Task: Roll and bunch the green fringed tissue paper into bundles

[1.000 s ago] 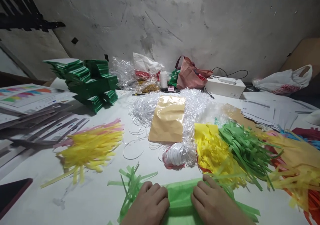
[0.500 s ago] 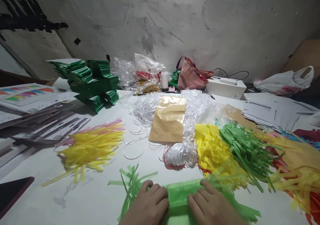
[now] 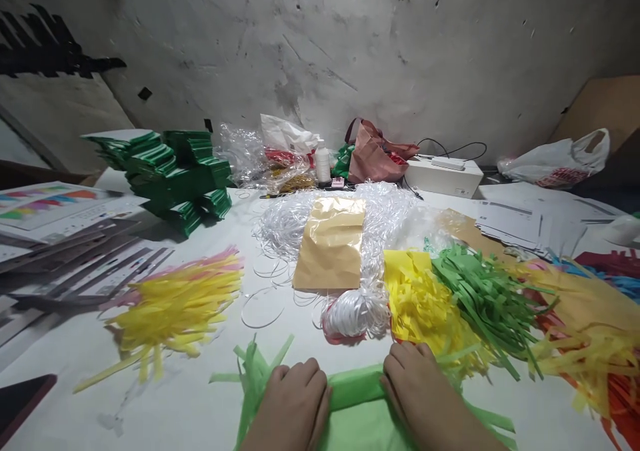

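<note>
rolling step: I judge the green tissue roll wants even pressure from both palms, so it turns tight and straight; I would keep the fringe ends free at either side, not tucked under
left hand: at 6 o'clock, nearest me; fingers curled down and close together, pressed on the left part of the roll; it grips nothing, only bears down
right hand: just right of 6 o'clock; fingers bent over the roll's right part, flat and near closed; touching the tissue, not clasping it
green fringe: splays out from under my left hand toward 10 o'clock
white table: bears it all
white ribbon coil: at 12 o'clock, just beyond the roll, apart from it
yellow strips: at 10 o'clock, well apart
yellow and green cut paper: at 1 o'clock, its near edge touching my right fingers
tan envelope: farther at 12 o'clock, lying on white cord
green card stack: far at 10 o'clock
</note>
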`<state>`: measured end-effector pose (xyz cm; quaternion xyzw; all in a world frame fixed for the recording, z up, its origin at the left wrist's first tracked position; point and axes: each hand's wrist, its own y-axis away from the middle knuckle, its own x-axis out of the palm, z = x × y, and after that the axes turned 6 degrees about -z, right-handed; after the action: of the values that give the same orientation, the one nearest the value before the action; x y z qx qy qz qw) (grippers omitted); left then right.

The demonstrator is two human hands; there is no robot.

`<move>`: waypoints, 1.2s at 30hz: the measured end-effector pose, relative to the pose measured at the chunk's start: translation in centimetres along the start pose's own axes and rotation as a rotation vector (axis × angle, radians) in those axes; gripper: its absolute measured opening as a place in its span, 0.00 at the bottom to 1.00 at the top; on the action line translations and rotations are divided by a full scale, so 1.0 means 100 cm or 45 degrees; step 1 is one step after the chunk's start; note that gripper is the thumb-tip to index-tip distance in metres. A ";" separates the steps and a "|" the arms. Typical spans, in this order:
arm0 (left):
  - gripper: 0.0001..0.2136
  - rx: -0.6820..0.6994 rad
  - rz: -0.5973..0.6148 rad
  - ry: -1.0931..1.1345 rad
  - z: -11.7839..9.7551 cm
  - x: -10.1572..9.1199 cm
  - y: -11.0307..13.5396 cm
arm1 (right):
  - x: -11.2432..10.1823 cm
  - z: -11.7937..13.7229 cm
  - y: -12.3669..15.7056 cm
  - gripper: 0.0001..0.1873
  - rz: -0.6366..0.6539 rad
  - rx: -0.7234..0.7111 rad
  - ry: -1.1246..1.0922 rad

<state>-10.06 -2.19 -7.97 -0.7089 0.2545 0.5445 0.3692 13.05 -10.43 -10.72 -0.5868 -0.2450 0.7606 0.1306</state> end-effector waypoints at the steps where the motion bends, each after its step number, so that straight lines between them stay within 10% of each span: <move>1: 0.14 -0.028 0.006 -0.015 -0.001 0.001 0.000 | 0.000 0.002 0.000 0.11 -0.003 0.019 0.005; 12: 0.12 0.010 -0.126 -0.066 0.000 0.009 -0.004 | -0.002 0.010 -0.006 0.10 -0.239 0.100 0.178; 20: 0.11 -0.022 -0.080 -0.097 -0.002 0.006 -0.006 | -0.011 0.013 -0.012 0.11 -0.108 -0.476 0.116; 28: 0.07 0.335 -0.636 0.108 -0.001 0.031 -0.003 | -0.006 0.011 -0.009 0.10 -0.130 -0.379 0.031; 36: 0.11 0.388 -0.541 0.100 0.009 0.053 0.002 | -0.001 0.015 -0.007 0.12 -0.132 -0.520 0.227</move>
<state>-9.27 -1.36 -13.24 -0.7032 0.1931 0.3821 0.5677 11.55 -10.26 -10.01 -0.6524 -0.4114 0.6327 0.0692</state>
